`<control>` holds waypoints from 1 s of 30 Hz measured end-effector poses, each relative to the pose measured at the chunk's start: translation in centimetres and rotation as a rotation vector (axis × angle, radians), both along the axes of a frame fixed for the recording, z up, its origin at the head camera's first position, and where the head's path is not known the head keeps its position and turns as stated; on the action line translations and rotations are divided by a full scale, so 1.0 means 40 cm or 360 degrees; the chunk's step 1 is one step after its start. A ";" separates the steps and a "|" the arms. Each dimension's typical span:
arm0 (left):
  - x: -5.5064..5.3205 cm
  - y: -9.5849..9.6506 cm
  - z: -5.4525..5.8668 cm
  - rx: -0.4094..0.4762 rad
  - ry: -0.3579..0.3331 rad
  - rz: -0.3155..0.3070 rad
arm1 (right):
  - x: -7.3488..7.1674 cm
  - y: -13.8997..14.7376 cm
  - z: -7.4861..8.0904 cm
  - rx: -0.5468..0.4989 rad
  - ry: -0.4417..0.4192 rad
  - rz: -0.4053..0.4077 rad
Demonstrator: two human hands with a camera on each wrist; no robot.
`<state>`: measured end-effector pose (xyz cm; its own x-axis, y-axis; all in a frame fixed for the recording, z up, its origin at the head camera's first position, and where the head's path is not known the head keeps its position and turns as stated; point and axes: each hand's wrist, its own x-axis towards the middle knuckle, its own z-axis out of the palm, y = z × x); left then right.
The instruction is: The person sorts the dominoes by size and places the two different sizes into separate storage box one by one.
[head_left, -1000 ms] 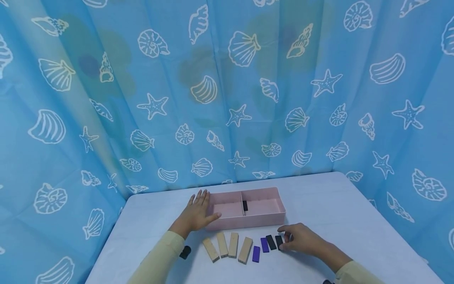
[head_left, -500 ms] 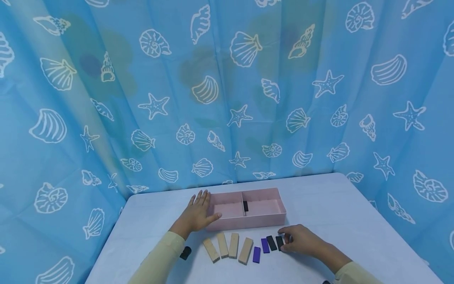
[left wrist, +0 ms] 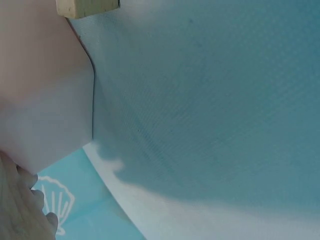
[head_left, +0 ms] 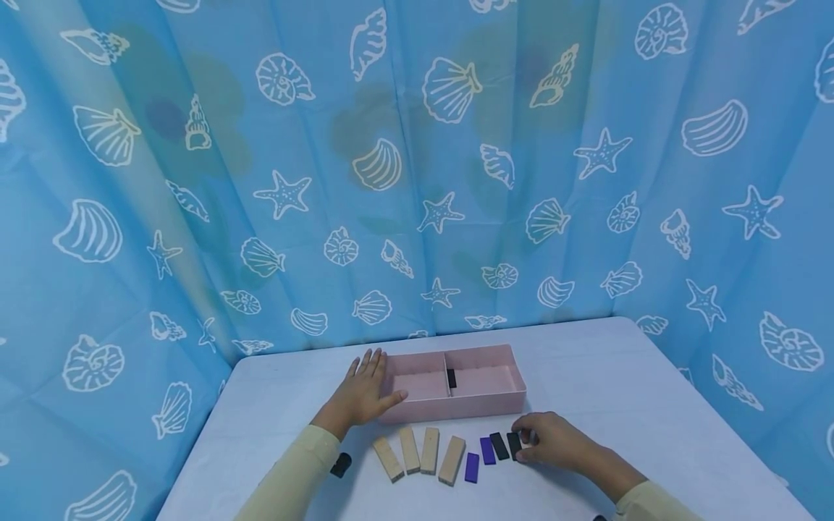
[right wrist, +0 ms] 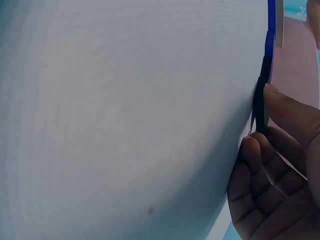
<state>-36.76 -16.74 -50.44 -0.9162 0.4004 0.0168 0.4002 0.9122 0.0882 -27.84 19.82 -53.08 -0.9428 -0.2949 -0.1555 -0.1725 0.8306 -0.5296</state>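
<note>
My left hand (head_left: 357, 398) lies with spread, straight fingers over the left end of a pink two-compartment box (head_left: 449, 410); its fingertips also show in the left wrist view. At the right end of a row of blocks, my right hand (head_left: 559, 440) pinches a black block (head_left: 513, 446) between thumb and index finger. That block (right wrist: 259, 105) lies low on the table in the right wrist view, thumb on its edge, other fingers curled. To its left lie a second black block (head_left: 499, 446) and two purple blocks, one slightly higher (head_left: 487, 451) and one lower (head_left: 472, 467).
Several pale wooden blocks (head_left: 428, 450) lie in front of the box, left of the purple ones. A small dark piece (head_left: 452, 378) stands against the divider in the right compartment. The white table (head_left: 586, 362) is backed by a blue shell-print curtain (head_left: 417, 181).
My right index finger has drawn in toward the thumb, closing on the far end of the black block. The left hand, box and other blocks stay put.
</note>
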 end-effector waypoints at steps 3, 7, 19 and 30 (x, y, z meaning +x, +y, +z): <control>0.001 0.000 -0.003 0.0006 0.0002 0.0001 | 0.001 -0.001 0.001 -0.0022 -0.0017 -0.0017; 0.004 0.000 -0.004 0.0018 0.0010 -0.0005 | 0.003 -0.001 -0.001 -0.0049 -0.0008 -0.0010; 0.001 0.001 0.000 0.0018 0.0024 -0.0007 | 0.004 -0.002 -0.007 -0.0122 -0.0030 0.0004; 0.007 0.003 0.005 0.0021 0.0014 0.0000 | 0.010 -0.008 -0.004 -0.0151 -0.0013 -0.0007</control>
<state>-36.46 -16.63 -50.25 -0.9161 0.3999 0.0302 0.4009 0.9110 0.0970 -27.46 19.49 -53.23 -0.9430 -0.3043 -0.1349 -0.1640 0.7773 -0.6074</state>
